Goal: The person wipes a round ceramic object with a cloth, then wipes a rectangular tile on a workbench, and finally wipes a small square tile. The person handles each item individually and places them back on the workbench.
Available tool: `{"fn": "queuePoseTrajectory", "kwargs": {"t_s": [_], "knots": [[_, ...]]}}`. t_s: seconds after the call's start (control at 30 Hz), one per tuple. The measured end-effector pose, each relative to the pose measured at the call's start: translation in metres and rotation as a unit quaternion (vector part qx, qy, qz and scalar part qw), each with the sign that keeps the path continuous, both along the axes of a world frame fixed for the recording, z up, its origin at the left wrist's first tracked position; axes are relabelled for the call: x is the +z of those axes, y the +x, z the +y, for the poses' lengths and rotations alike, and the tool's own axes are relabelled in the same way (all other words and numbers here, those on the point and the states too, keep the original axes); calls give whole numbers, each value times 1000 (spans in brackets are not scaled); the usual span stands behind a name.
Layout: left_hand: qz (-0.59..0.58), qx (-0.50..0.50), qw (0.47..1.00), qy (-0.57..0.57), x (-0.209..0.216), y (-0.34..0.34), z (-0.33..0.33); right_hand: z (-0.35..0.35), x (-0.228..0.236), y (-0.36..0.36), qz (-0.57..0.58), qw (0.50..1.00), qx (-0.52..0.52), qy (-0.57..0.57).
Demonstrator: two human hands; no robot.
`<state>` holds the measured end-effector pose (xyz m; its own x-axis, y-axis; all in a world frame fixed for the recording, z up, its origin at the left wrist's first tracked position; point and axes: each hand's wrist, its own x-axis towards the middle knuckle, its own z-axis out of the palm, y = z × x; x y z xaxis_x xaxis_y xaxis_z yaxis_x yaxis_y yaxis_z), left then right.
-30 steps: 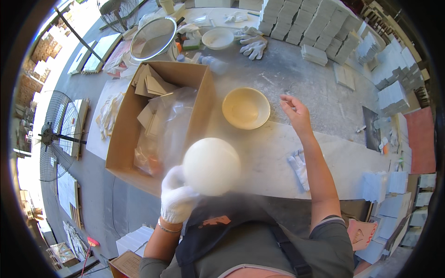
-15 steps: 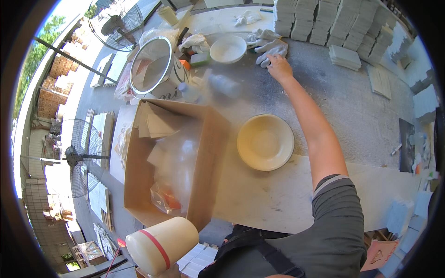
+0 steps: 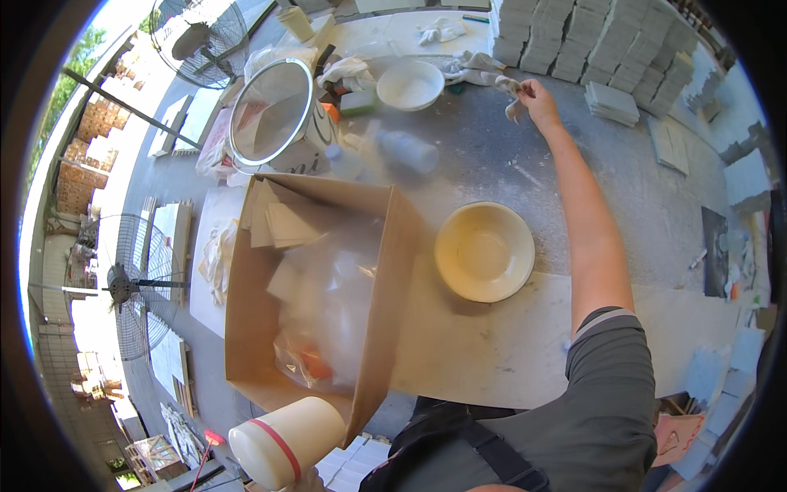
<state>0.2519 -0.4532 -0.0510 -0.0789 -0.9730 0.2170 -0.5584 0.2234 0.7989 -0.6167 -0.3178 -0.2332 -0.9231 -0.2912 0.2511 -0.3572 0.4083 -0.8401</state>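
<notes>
My right hand (image 3: 537, 104) reaches far over the table, its fingers closed on a pale work glove (image 3: 513, 102) that dangles to the left of them. More gloves (image 3: 473, 67) lie just behind it, beside a shallow white bowl (image 3: 410, 85). At the lower left my left hand (image 3: 308, 480), mostly hidden, grips a white cylindrical container (image 3: 288, 439) with a red band, which is tilted. Between my arms stands an open cardboard box (image 3: 381, 295) with a clear plastic bag (image 3: 332, 287) and pale flat pieces inside. A round cream basin (image 3: 484, 252) sits right of the box.
A large bucket (image 3: 316, 131) and plastic bottles (image 3: 408, 151) stand behind the box. Stacks of grey-white slabs (image 3: 611, 41) line the far right, with a thinner stack (image 3: 611, 103) before them. Two caged fans (image 3: 123, 283) (image 3: 197, 41) are at the left.
My right hand has drawn back to the right from the glove pile, carrying a glove with it. The view has shifted slightly, and the left hand still has the container.
</notes>
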Motion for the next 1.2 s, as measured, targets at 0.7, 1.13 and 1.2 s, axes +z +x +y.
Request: {"fn": "queuePoseTrajectory", "kwargs": {"t_s": [0.7,1.13,1.2], "knots": [[470,-407,586,520,-51,42,-200,111,-5,606,8,950,55,308],[449,-266,765,378,-41,43,-194,-6,-51,515,106,906,21,410],[436,-282,760,391,-45,48,-197,-18,-56,542,162,905,56,389]]}}
